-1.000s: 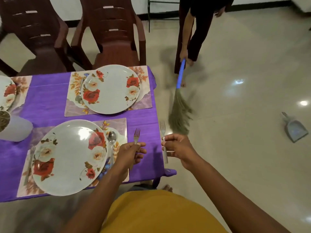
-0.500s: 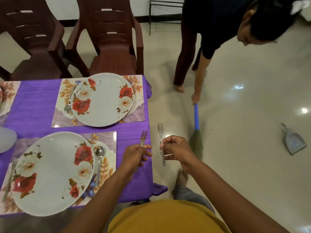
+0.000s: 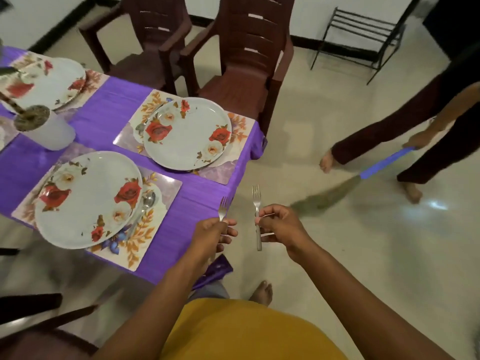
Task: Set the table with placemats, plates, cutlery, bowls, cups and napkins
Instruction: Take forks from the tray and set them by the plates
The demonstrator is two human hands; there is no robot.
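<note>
My left hand (image 3: pixel 214 233) grips a steel fork (image 3: pixel 222 208), tines up, over the purple tablecloth (image 3: pixel 104 105) at the table's near right corner. My right hand (image 3: pixel 279 226) pinches a second fork (image 3: pixel 257 203) upright, just beyond the table edge over the floor. A floral plate (image 3: pixel 85 201) sits on a floral placemat (image 3: pixel 166 185) with a spoon (image 3: pixel 145 206) at its right side. Another floral plate (image 3: pixel 188 133) lies on a far placemat (image 3: pixel 241 126), with cutlery at its left rim. A third plate (image 3: pixel 49 84) sits far left.
A white pot (image 3: pixel 49 128) with a plant stands left of the plates. Two brown plastic chairs (image 3: pixel 246 68) face the table's far side. A person (image 3: pixel 420 126) sweeps the floor at right with a blue-handled broom (image 3: pixel 379 165). A black wire rack (image 3: pixel 361 40) stands by the wall.
The view has swung right and tilted, so the table sits further left. Both hands still hold their forks upright. The sweeping person has moved to the right with the broom.
</note>
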